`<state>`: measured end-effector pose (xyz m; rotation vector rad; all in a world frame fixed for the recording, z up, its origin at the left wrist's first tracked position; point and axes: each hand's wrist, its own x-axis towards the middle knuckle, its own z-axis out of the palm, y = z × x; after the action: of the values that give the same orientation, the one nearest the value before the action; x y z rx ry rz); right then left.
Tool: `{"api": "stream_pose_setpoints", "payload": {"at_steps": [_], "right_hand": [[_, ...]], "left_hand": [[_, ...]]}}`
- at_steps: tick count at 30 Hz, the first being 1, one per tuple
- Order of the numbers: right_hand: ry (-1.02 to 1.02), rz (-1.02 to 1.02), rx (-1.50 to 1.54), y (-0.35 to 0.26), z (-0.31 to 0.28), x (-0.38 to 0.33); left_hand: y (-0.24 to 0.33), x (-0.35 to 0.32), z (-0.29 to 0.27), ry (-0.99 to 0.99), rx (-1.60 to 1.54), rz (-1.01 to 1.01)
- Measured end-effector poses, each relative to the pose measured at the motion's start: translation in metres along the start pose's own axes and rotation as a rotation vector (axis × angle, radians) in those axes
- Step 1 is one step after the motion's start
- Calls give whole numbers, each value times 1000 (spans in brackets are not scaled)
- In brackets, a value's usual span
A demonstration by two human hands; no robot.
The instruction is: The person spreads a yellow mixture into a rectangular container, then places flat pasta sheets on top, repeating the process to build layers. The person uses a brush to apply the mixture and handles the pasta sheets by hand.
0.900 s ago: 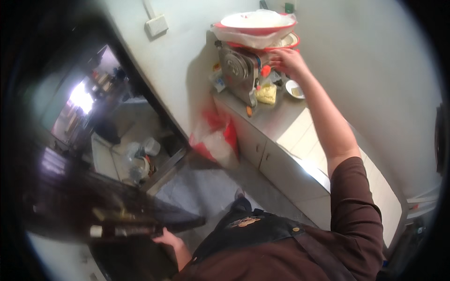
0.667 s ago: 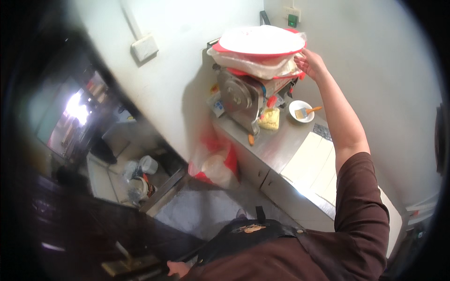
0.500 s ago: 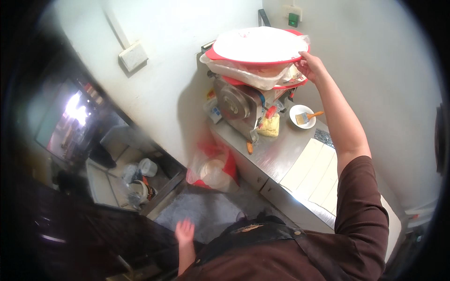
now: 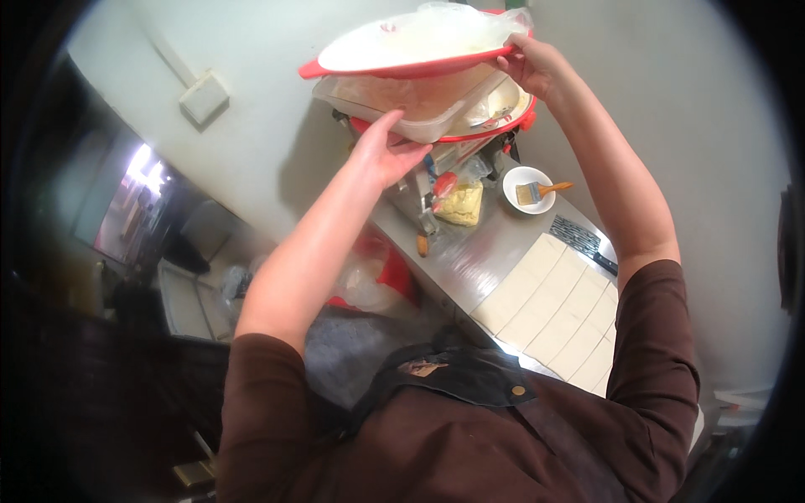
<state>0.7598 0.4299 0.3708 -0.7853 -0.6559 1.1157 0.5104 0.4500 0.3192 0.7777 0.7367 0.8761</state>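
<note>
My right hand [image 4: 538, 69] pinches the right edge of a white oval tray with a red rim [image 4: 402, 52], which is raised and tilted. Directly beneath it is a translucent plastic container [image 4: 432, 127]. My left hand [image 4: 387, 158] grips this container's near side, thumb over the rim and fingers underneath. What the container holds is mostly hidden by the tray. A second red-rimmed tray [image 4: 527, 105] lies under the container, on top of a metal machine that my left hand and the container partly cover.
On the steel counter [image 4: 470, 272] are a white bowl [image 4: 513, 199] with a flat brush [image 4: 537, 193], a bagged yellow block [image 4: 459, 205], a knife [image 4: 577, 236] and a dough sheet cut into pieces [image 4: 549, 306]. A red bucket [image 4: 398, 272] with plastic inside stands left of the counter.
My left hand has come up from low beside my body and taken hold of the plastic container. My right hand has lifted and tilted the white tray, opening a gap above the container.
</note>
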Motion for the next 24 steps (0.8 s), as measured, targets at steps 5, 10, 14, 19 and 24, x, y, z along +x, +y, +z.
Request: {"api": "stream_pose_setpoints", "payload": {"at_steps": [5, 10, 14, 19, 24], "right_hand": [[-76, -9, 129, -25, 0, -3], [10, -123, 142, -47, -17, 17], [100, -182, 132, -58, 18, -29], [-88, -266, 176, -46, -19, -2], [10, -24, 201, 13, -41, -4]], "left_hand": [[16, 6, 14, 105, -72, -45], [62, -27, 6, 166, -266, -60], [85, -95, -53, 201, -60, 114], [66, -206, -116, 483, -60, 367], [-2, -337, -176, 780, -203, 467]]}}
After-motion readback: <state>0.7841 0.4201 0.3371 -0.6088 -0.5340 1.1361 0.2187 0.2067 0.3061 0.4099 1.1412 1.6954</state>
